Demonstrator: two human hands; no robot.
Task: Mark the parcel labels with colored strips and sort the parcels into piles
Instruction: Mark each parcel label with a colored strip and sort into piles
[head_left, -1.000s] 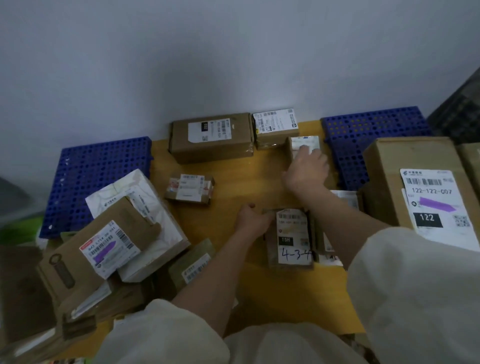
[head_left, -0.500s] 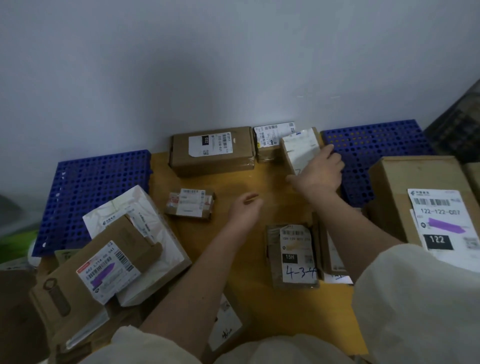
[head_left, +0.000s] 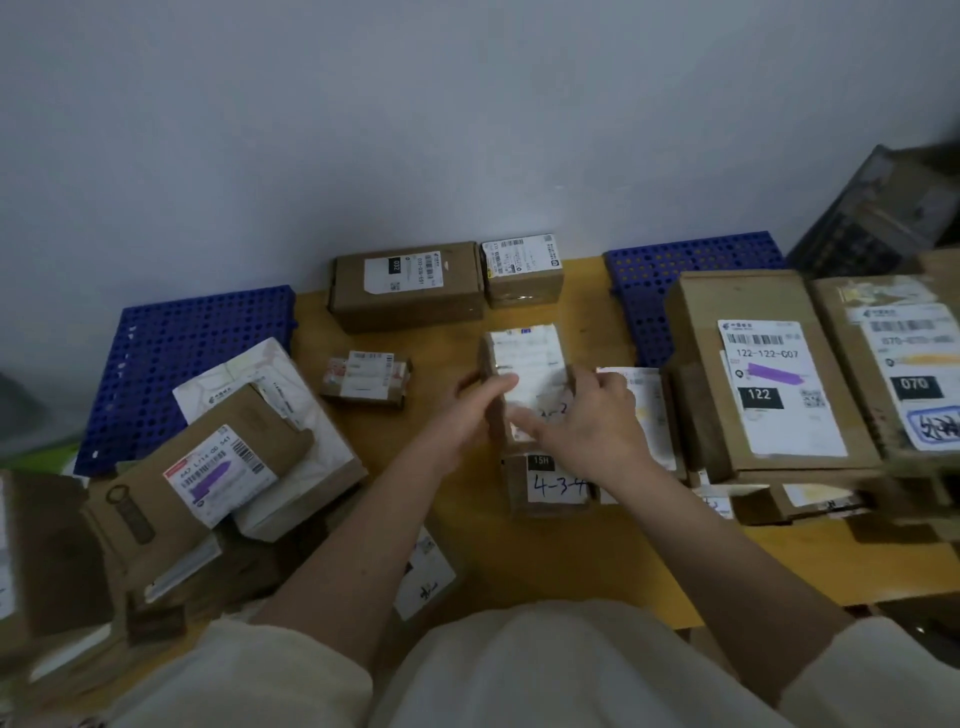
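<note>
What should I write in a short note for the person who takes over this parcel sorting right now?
Left hand: grips the left edge of a small parcel held over the table.
Right hand: holds the same parcel from the right, fingers across its label.
Under it lies the parcel marked 4-3-4.
Done: purple strips show on the 122 box in the right pile and on a box in the left pile.
Left: no strip shows on the held parcel; mark and pile it. Three parcels further back, long box, square box, small taped box, show no strip.
</note>
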